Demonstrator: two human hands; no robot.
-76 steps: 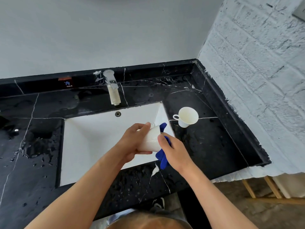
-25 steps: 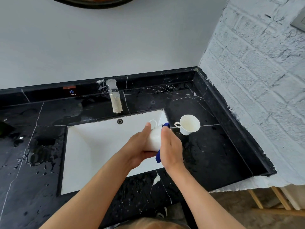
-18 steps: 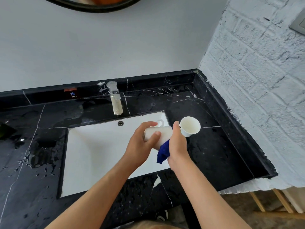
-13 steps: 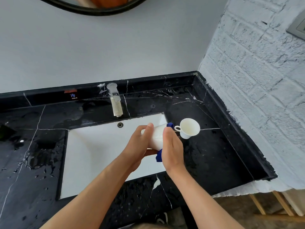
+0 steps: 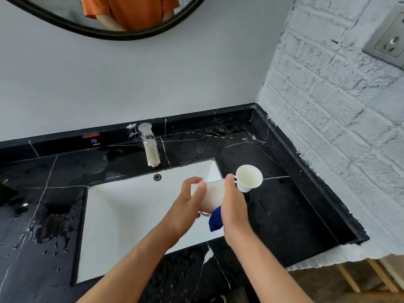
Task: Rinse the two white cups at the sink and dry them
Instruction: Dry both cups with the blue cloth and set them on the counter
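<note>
A person's left hand (image 5: pixel 185 206) gripped a white cup (image 5: pixel 211 196) lying on its side above the right half of the sink (image 5: pixel 122 215), fingers curled over its base end, while the right hand (image 5: pixel 234 206) pressed a blue cloth (image 5: pixel 215 221) against the cup's near wall, thumb up along its side. The grip looked meant to steady the cup so the cloth could wipe round it, and holding it over the sink would let any drips fall into the basin instead of onto the counter (image 5: pixel 284 211). A tail of the cloth hung below the right palm. The second cup (image 5: pixel 249 178) stood just right of the sink on the black counter, tipped toward the camera with its mouth showing, apparently set aside within easy reach; whether it had been dried could not be told. The tap (image 5: pixel 149 147) behind the sink ran no water, and drops lay on the counter left of the sink, which suggested rinsing was over and drying was under way.
</note>
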